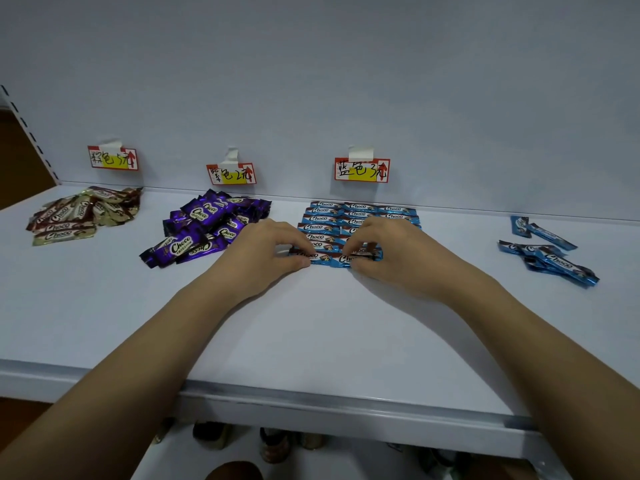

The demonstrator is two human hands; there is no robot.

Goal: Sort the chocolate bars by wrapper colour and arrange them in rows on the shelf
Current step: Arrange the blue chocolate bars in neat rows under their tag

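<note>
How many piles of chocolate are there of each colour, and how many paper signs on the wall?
Brown and cream pile: 1
Purple pile: 1
Blue groups: 2, the neat rows and a loose pile
Paper signs: 3, left, middle, right
Total: 4 chocolate groups, 3 signs, 7 in all.

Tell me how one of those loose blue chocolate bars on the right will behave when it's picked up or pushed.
The loose blue bars look thin and flat, so one is probably light and unlikely to roll. Their glossy wrappers suggest it may slide readily on the smooth shelf when pushed. The crimped wrapper ends would likely flex in a grip, while the bar inside probably stays stiff.
</note>
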